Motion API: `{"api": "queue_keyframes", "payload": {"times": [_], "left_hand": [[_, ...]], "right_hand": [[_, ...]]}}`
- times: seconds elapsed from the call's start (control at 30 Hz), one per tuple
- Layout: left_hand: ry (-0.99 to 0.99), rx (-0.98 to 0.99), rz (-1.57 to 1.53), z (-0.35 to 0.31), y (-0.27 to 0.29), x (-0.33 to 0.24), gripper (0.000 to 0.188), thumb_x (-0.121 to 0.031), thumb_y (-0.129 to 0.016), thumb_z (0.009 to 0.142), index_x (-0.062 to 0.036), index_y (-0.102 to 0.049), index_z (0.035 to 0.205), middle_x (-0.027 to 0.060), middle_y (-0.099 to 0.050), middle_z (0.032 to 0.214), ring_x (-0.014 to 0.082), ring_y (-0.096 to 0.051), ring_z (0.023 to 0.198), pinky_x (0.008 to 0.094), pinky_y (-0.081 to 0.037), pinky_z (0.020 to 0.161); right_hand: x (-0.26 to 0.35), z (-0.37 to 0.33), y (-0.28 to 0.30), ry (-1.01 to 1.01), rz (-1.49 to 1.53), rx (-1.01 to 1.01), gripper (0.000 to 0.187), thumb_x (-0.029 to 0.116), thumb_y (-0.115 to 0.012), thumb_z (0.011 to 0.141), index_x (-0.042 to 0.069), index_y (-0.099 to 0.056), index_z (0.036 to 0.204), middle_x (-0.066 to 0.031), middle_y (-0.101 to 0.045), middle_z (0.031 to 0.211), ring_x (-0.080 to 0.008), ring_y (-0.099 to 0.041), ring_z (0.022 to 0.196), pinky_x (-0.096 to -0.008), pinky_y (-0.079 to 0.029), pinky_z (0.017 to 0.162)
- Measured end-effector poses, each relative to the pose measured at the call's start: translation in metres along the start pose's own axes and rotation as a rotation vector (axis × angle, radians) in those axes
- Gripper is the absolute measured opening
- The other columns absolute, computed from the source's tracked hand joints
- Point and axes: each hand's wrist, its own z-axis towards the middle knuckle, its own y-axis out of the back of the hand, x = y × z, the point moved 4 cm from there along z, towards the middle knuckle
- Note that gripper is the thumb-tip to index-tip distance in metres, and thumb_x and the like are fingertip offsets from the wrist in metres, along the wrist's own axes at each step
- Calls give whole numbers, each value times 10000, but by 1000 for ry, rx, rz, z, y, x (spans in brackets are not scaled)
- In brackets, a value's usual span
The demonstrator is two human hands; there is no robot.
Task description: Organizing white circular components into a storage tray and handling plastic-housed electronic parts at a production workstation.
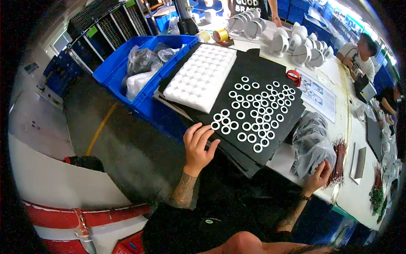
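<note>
On the black sheet (265, 70): white rings (254, 147) lie loose, thickest toward the sheet's right side.
Laying-out: apparently well along; no ring shows fitted to anything, and how much is left cannot be judged.
Ring count: about forty-nine, the crowded middle making this approximate.
Left hand (198, 147): one, at the sheet's left edge beside the nearest rings; fingers slightly parted, thumb well out, nothing seen held.
Right hand (317, 178): one, fingers bent against the clear plastic bag (311, 142); whether they pinch it, I cannot tell.
White foam tray (203, 70): one, on the sheet's far left, its rounded bumps in rows.
Red tape roll (293, 78): one, by the sheet's far right corner.
Spools: two, one yellow (220, 35), one paler (204, 36), beyond the tray.
Red-brown wires (338, 163): one bundle right of the bag, strands uncountable.
</note>
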Motion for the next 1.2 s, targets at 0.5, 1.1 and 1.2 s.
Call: {"api": "queue_keyframes", "payload": {"times": [0.5, 1.1, 1.2], "left_hand": [[-118, 225, -95, 19, -9, -5, 551, -502, -608, 974, -72, -637, 1318, 143, -549, 1468, 389, -476, 1386, 542, -347, 1149], [-217, 632, 30, 62, -30, -25, 856, -744, -491, 912, -172, -448, 1547, 142, -356, 1632, 410, -271, 1514, 581, -239, 1213], [-220, 610, -2, 69, -31, -32, 825, -714, -512, 926, -183, -440, 1553, 153, -316, 1650, 410, -247, 1525, 588, -225, 1214]], "right_hand": [[15, -8, -5, -21, -17, 16, 171, 135, -645, 1009, 11, -706, 1109, 16, -624, 887, -74, -498, 742, -228, -408, 673], [24, -19, -13, -59, 0, 29, 166, 162, -651, 1011, 32, -705, 1100, 22, -610, 873, -60, -488, 721, -211, -404, 651], [26, -20, -14, -89, 26, 29, 166, 162, -648, 1011, 30, -703, 1095, 24, -600, 874, -59, -489, 725, -210, -407, 659]]}}
